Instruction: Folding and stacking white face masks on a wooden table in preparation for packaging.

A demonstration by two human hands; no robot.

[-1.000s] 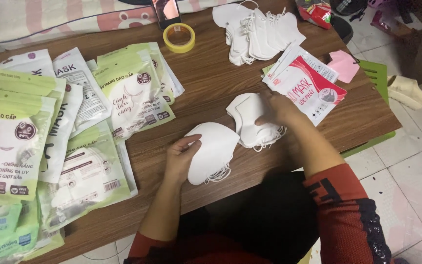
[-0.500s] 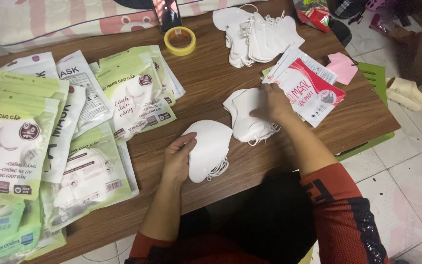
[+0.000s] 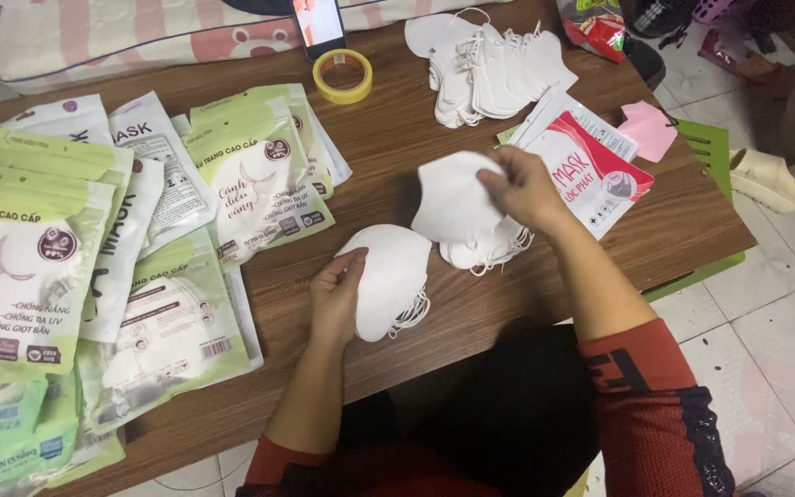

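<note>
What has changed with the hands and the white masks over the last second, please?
The right hand has lifted one white mask up off the small pile it rested on earlier, pinching its upper edge. The left hand still holds the other stack of masks on the wooden table. The green packets, tape roll and far mask pile have not moved.

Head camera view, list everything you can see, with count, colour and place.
Wooden table: one, brown, centre.
Packaged masks: many, green and white, left.
Red packet: one, right.
Tape roll: one, yellow, top.
Loose masks: a pile, white, top right.
Phone: one, top edge.
Mask stack: white, under left hand.
Single mask: white, in right hand, above a small stack.
Sandal: one, cream, floor right.
Left hand.
Right hand.
</note>
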